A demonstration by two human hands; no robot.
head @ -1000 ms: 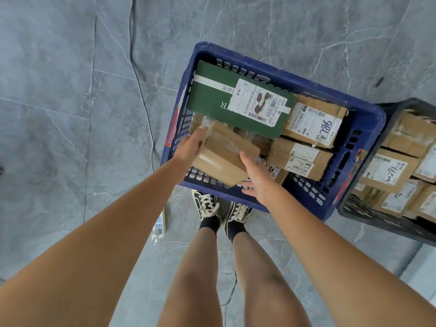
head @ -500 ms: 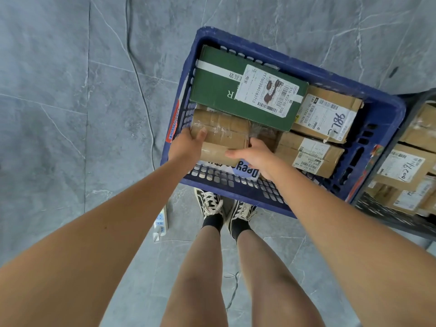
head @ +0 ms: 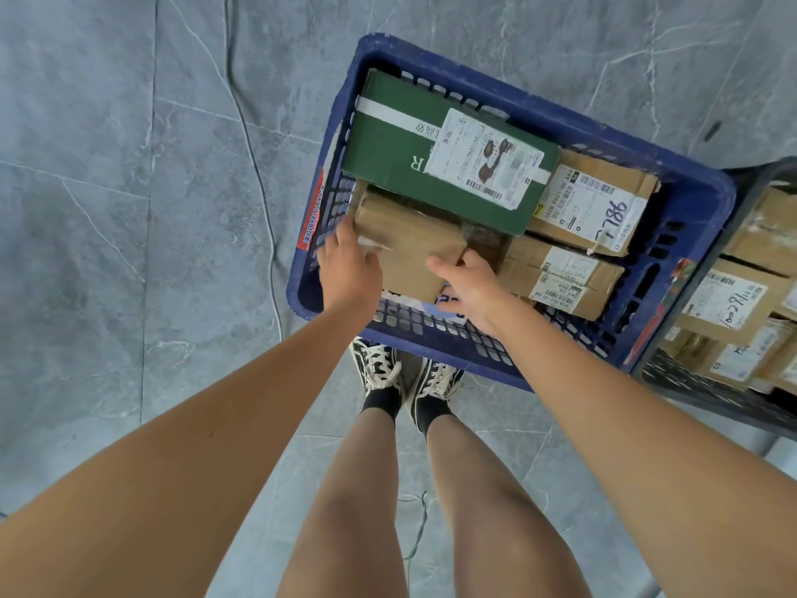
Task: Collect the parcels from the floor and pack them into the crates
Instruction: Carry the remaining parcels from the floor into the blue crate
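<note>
Head view — both hands grip a taped parcel inside the blue crate.

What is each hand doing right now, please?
Left hand: fingers closed on the left end of the brown parcel in the blue crate.
Right hand: gripping the same parcel's right end.

The person's arms are bare from the bottom edge of the view to the wrists, with no sleeves, watch or rings showing. The left hand and right hand wear no gloves. The legs are bare too. On the feet are black ankle socks and dark canvas sneakers with cream laces, pale stitching and off-white rubber edges, scuffed and worn.
</note>
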